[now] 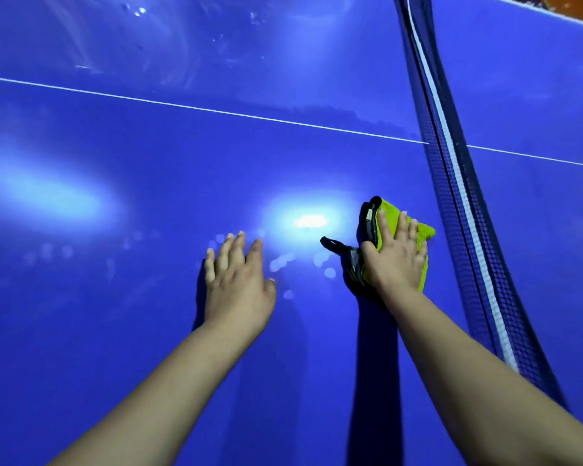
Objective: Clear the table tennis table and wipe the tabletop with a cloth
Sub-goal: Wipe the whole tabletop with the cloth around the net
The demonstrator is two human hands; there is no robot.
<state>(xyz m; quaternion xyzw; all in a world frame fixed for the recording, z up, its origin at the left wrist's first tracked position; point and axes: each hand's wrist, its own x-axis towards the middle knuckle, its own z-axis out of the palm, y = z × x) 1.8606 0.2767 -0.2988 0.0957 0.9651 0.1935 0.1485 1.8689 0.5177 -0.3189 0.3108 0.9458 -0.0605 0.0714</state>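
— Both bare forearms (155, 391) reach up from the bottom edge. And the hands?
— Left hand (239, 280), mid-frame, lies open and flat on the glossy blue tabletop (81, 331). Right hand (395, 260) presses straight fingers on the folded yellow-green cloth with dark trim (424, 232), right of centre.
— Beyond?
— Dark mesh net (451, 169) just beside the cloth; thin white line (216, 111) higher up.

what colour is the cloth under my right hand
Lime green with a black edge; the cloth shows in the head view.

Bright glare on tabletop (115, 314), dark arm shadows, wide-angle bending
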